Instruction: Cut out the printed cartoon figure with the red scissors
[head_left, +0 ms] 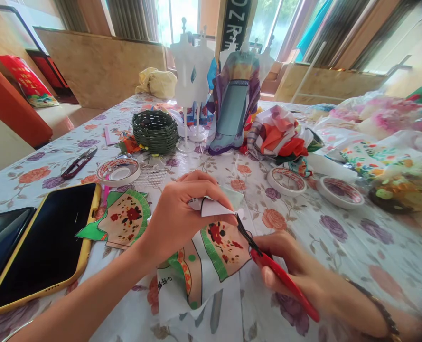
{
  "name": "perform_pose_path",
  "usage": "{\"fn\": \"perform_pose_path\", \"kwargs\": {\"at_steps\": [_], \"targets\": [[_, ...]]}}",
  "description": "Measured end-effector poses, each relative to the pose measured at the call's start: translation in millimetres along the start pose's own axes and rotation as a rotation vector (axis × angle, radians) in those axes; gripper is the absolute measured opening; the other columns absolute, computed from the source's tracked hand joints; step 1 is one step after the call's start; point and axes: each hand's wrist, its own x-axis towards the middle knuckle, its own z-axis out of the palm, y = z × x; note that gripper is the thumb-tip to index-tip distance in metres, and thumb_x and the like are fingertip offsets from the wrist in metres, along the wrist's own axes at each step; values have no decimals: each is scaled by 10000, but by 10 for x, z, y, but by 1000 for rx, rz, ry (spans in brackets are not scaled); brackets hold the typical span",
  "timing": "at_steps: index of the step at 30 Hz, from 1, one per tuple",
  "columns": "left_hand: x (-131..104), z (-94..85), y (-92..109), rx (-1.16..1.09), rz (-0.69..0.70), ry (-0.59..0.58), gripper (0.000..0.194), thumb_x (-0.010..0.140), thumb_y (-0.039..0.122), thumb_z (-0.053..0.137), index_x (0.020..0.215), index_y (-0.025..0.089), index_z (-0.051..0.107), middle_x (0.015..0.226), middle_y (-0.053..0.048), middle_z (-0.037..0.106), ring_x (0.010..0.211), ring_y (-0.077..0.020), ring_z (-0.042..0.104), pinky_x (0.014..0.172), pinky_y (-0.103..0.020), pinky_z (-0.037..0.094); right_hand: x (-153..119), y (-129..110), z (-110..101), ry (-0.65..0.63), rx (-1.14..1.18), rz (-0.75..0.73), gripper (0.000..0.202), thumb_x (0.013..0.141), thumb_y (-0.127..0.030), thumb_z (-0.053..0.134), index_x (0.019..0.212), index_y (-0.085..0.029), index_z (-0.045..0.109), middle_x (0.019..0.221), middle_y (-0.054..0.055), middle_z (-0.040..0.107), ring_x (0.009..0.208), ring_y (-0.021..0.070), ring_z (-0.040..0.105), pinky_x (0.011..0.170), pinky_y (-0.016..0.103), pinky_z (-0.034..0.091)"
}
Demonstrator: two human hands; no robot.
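My left hand (pixel 192 204) pinches a printed white sheet (pixel 211 285) near its top edge and holds it up over the table. The sheet bears a piece outlined in black, with a green band and red flowers on beige. My right hand (pixel 285 261) grips red-handled scissors (pixel 285 282), their dark blades at the sheet's right edge beside my left fingertips. How far the blades are apart is hard to tell. A cut-out piece (pixel 125 218) with the same green border and red flowers lies left of my left hand, touching the phone.
A yellow-cased phone (pixel 47 242), thread snips (pixel 79 163) and a tape roll (pixel 118 170) lie at left. Behind stand a dark woven basket (pixel 154 133), white mannequins (pixel 185 71) and a dressed one (pixel 232 104). Two more tape rolls (pixel 286 181) and plastic bags (pixel 381 147) are at right.
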Motion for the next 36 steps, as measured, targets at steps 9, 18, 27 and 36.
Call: {"fn": "perform_pose_path", "kwargs": {"at_steps": [9,18,27,36], "targets": [[-13,17,5,-11,-30,12,116,672,190,834,660,239,729,774,13,653,837,-160,576,788,-312,408,-1,-7,30,11,24,16,713,798,-838,334,530,-187,449,526,-24,326,483,101,270,411,252,185],[-26,42,10,-38,-40,18,126,681,189,826,652,244,716,715,23,644,847,-166,571,809,-324,398,2,-25,36,-39,67,32,710,781,-857,317,532,-196,389,524,-27,292,483,100,242,409,253,156],[-20,42,14,-56,-49,13,133,676,188,829,641,243,713,712,24,645,839,-166,574,797,-324,398,-5,23,52,14,-40,-3,757,791,-860,270,500,-187,461,503,-25,275,481,107,253,409,250,187],[-12,33,18,-49,-51,12,120,683,201,823,645,235,714,738,5,662,855,-179,587,809,-331,419,27,18,45,65,-36,-47,735,807,-834,313,523,-182,498,514,-26,300,485,105,267,409,243,213]]}}
